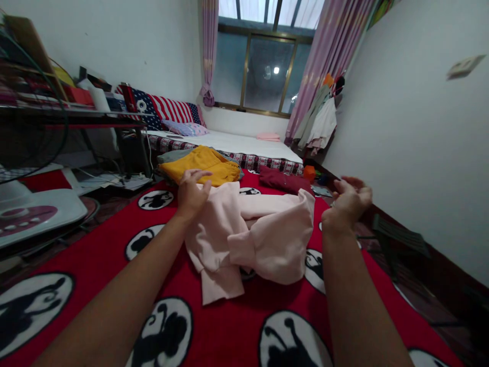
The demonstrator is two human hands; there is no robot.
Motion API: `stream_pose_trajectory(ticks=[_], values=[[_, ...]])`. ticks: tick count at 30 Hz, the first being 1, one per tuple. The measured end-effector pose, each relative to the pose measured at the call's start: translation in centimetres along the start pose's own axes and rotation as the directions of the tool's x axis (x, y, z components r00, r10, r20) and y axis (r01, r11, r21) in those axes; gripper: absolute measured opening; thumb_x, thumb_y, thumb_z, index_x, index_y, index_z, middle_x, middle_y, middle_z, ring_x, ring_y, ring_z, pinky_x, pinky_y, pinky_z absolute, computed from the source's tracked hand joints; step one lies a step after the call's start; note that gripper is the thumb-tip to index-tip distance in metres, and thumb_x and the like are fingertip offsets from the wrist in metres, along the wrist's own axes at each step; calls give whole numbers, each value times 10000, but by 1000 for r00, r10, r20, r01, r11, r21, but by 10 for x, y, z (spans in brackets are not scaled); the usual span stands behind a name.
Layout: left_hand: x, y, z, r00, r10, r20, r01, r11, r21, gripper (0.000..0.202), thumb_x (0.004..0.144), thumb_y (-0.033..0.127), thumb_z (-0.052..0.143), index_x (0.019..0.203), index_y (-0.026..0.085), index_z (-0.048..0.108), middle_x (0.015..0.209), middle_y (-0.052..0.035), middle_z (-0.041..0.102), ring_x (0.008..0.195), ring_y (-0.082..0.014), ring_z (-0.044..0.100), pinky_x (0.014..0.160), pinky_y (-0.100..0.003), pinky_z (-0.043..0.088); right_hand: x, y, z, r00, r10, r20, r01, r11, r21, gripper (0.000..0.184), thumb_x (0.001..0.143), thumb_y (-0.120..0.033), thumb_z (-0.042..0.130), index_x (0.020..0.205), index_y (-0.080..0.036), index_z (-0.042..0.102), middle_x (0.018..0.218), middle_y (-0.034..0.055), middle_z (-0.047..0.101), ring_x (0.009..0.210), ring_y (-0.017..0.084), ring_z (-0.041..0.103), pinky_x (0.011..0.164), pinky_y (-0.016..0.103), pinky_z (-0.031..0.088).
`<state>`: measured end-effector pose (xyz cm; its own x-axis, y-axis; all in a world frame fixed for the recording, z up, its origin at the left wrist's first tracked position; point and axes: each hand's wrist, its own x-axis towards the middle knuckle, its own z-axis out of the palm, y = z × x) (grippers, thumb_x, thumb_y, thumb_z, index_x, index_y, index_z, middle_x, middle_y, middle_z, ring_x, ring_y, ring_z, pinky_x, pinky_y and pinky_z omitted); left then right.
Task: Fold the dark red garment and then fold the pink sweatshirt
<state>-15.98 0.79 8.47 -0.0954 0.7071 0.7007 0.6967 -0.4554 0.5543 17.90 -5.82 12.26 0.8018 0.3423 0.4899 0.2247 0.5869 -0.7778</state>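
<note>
A pale pink long-sleeved garment (275, 244) lies partly folded on a red blanket (225, 336), its ribbed cuffs crossing at the front. At its upper left corner is my left hand (193, 193), fingers loosely bent and apart, touching or just above the cloth. My right hand (347, 201) is raised to the right of the garment, clear of it; its fingers are loosely curled and apart, with nothing seen in them. Just beyond my left hand lies a folded yellow garment (202, 165) on top of grey cloth (173, 155). A dark red garment (284, 179) lies behind the pink one.
A bed with a white sheet (237, 142) stands under the window. On the left is a cluttered desk (103, 114), with a white appliance (38, 211) below it. Clothes (323, 122) hang by the curtain. A dark stool (401, 234) stands by the right wall.
</note>
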Motion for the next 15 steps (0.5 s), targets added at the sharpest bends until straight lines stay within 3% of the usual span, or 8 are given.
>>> stream_pose_trajectory(ticks=[3, 4, 6, 8, 9, 10, 12, 15], values=[[-14, 39, 6, 936, 277, 219, -267, 961, -72, 387, 850, 417, 547, 1180, 259, 674, 1385, -53, 508, 1297, -268, 418, 1124, -420, 295, -37, -12, 25, 940, 12, 342, 21, 995, -93, 357, 700, -391, 637, 989, -195, 558, 921, 20, 650, 864, 164, 627, 735, 287, 493], [-19, 47, 8, 884, 343, 319, -337, 939, -77, 367, 832, 455, 567, 1126, 282, 703, 1384, -34, 517, 1321, -284, 389, 1135, -441, 269, -49, -13, 31, 855, 35, 518, 60, 984, -167, 378, 695, -426, 655, 984, -193, 588, 914, 30, 670, 863, 173, 632, 740, 292, 491], [-27, 52, 10, 813, 354, 462, -387, 922, -25, 284, 798, 462, 589, 918, 271, 762, 1245, -55, 622, 1282, -314, 429, 1115, -458, 284, -65, -11, 34, 597, 162, 785, 220, 909, -355, 346, 683, -474, 681, 878, -189, 648, 838, 35, 690, 810, 182, 638, 714, 286, 483], [-26, 43, 8, 847, 177, 501, -286, 947, 148, 264, 773, 430, 589, 746, 228, 758, 1005, -116, 697, 1128, -341, 550, 1010, -459, 385, -69, -6, 29, 390, 387, 836, 426, 729, -536, 308, 715, -492, 663, 704, -185, 668, 711, 36, 680, 731, 183, 634, 672, 275, 465], [-23, 35, 6, 873, 45, 485, -195, 945, 264, 260, 756, 410, 593, 722, 206, 751, 913, -142, 704, 1038, -352, 594, 933, -453, 433, -67, -3, 25, 360, 496, 790, 507, 607, -612, 320, 735, -486, 648, 633, -183, 665, 659, 41, 669, 705, 185, 634, 658, 274, 457], [-18, 25, 2, 888, -80, 453, -107, 922, 373, 261, 740, 397, 597, 736, 186, 750, 860, -162, 703, 967, -362, 619, 859, -444, 463, -63, 0, 21, 377, 576, 725, 558, 483, -674, 332, 753, -475, 635, 598, -184, 669, 640, 50, 668, 704, 192, 639, 658, 278, 453], [-9, 7, -3, 885, -263, 384, 22, 848, 529, 308, 724, 420, 606, 800, 156, 747, 850, -190, 702, 898, -374, 636, 766, -423, 486, -54, 5, 14, 502, 626, 597, 568, 282, -774, 309, 779, -459, 617, 655, -193, 713, 732, 80, 704, 790, 224, 665, 705, 299, 464], [-6, -10, -4, 929, -247, 277, 53, 828, 558, 455, 764, 523, 572, 985, 152, 715, 1013, -206, 679, 981, -367, 621, 792, -404, 488, -50, 12, 10, 695, 518, 499, 498, 154, -853, 412, 780, -514, 623, 1050, -217, 717, 1086, 136, 690, 1044, 298, 634, 834, 372, 475]])
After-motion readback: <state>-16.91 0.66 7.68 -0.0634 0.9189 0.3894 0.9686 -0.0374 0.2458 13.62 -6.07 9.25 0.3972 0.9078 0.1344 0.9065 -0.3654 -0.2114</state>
